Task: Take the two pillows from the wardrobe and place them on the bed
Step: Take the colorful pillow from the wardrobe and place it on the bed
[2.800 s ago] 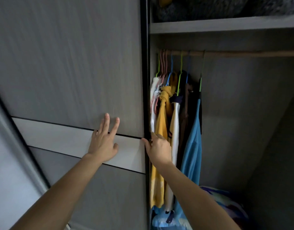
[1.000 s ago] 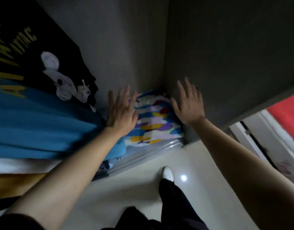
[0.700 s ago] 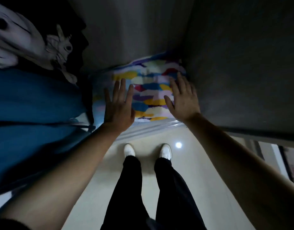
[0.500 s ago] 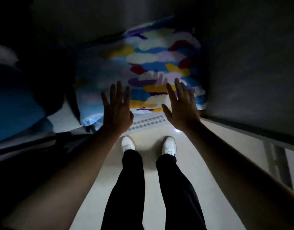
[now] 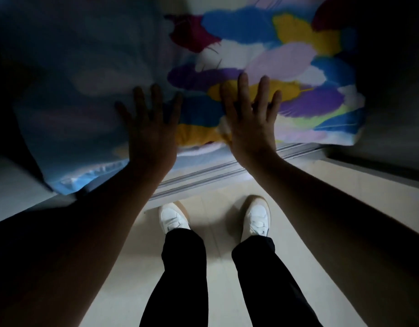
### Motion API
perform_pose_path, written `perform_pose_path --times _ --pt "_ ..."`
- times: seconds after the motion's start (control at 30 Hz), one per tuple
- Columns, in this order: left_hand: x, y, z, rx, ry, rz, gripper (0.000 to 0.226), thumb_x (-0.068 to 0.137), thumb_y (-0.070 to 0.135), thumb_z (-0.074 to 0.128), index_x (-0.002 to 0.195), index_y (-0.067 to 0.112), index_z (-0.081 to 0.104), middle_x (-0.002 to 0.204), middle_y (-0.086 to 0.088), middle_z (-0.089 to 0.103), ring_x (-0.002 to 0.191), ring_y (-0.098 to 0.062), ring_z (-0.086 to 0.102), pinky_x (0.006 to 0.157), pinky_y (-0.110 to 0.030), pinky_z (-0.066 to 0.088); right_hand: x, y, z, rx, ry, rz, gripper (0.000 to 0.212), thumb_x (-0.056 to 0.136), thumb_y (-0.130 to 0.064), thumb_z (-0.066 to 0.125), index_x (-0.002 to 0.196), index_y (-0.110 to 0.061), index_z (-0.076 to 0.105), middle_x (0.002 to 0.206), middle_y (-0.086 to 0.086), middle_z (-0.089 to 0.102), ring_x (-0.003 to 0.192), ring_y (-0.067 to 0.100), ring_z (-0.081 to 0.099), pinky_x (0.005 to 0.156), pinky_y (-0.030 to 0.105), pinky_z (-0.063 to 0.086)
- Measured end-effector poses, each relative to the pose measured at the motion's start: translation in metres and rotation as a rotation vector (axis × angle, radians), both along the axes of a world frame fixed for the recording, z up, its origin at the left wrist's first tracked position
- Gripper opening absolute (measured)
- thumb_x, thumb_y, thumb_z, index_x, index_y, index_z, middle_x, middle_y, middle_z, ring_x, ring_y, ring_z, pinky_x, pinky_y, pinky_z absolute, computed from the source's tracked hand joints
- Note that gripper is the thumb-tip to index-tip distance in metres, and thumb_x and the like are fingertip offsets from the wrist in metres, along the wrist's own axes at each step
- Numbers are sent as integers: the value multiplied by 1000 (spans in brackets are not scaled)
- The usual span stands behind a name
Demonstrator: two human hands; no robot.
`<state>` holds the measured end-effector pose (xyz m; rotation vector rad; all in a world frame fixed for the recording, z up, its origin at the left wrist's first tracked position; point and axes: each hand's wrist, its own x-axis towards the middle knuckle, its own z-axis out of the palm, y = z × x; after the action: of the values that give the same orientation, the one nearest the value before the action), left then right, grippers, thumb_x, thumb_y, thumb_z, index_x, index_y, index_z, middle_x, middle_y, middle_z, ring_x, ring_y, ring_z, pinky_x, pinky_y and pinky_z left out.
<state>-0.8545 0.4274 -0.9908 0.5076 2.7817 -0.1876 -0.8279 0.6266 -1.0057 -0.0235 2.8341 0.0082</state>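
Both the left hand [image 5: 149, 128] and right hand [image 5: 251, 123] lie flat, fingers spread, over the feather-patterned pillow [image 5: 262, 55] in the wardrobe bottom.

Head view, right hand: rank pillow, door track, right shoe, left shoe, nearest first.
From the right hand:
1. Pillow, directly under the spread fingers; actual contact is unclear.
2. Door track, just below the wrist along the wardrobe's bottom edge.
3. Right shoe, on the floor below the hand.
4. Left shoe, on the floor, further off to the left.
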Motion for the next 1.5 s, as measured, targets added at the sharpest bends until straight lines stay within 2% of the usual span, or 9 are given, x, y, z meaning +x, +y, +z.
perform_pose_path --times 0.1,0.33,0.53,0.6,0.7,0.87,1.07,1.3,1.5 --pt "-3 6 14 -13 -70 46 69 94 20 40 156 25 10 161 -24 14 144 -53 10 109 -77 4 -2 -5 12 -5 -61 -10 75 94 -17 47 157 -25 8 166 17 6 144 59 6 113 74 9" --pt "-3 5 104 67 -115 49 80 87 23 60 154 7 18 158 -22 25 143 -44 25 110 -61 26 -29 10 118 -75 -140 95 61 95 -21 15 156 -17 14 163 13 18 138 50 29 108 57 30" --pt "-12 5 213 129 -32 168 125 66 57 78 155 5 8 162 -22 14 147 -45 16 113 -64 19 -56 7 247 -227 -30 103 56 95 -18 38 150 -22 34 150 6 45 127 39 47 103 47 39" --pt "-20 10 243 101 30 211 108 73 39 76 155 7 13 157 -25 24 143 -45 24 112 -63 22 -53 9 282 -256 34 112 51 95 -23 38 145 -24 42 137 5 56 118 37 56 95 45 44" --pt "-22 22 278 132 152 167 69 70 8 67 136 6 46 119 -30 57 110 -46 54 92 -57 43 -28 25 314 -280 77 96 46 97 -25 39 142 -23 45 124 8 64 111 36 61 87 44 47" --pt "15 47 346 129 109 60 33 66 1 70 98 4 60 88 -26 66 80 -45 65 67 -46 51 28 49 358 -279 -32 -11 52 96 -18 42 148 -26 40 127 16 65 109 39 64 85 44 52" --pt "83 62 413 21 -69 -23 39 76 13 69 113 14 55 102 -18 68 86 -44 67 70 -42 50 125 61 418 -370 -99 -136 45 90 -22 52 134 -29 52 109 13 71 90 42 68 70 40 53" --pt "149 59 463 -50 -69 -272 29 78 16 66 105 18 55 98 -11 71 88 -39 69 69 -37 50 216 50 467 -326 -87 -208 40 100 -25 42 139 -23 50 131 5 65 114 34 62 90 41 51" --pt "177 50 500 -70 -8 -554 29 78 20 62 107 21 55 95 -8 73 87 -33 71 70 -33 49 282 25 514 -236 -9 -368 31 99 -25 42 127 -23 56 120 5 69 113 30 62 90 39 48"
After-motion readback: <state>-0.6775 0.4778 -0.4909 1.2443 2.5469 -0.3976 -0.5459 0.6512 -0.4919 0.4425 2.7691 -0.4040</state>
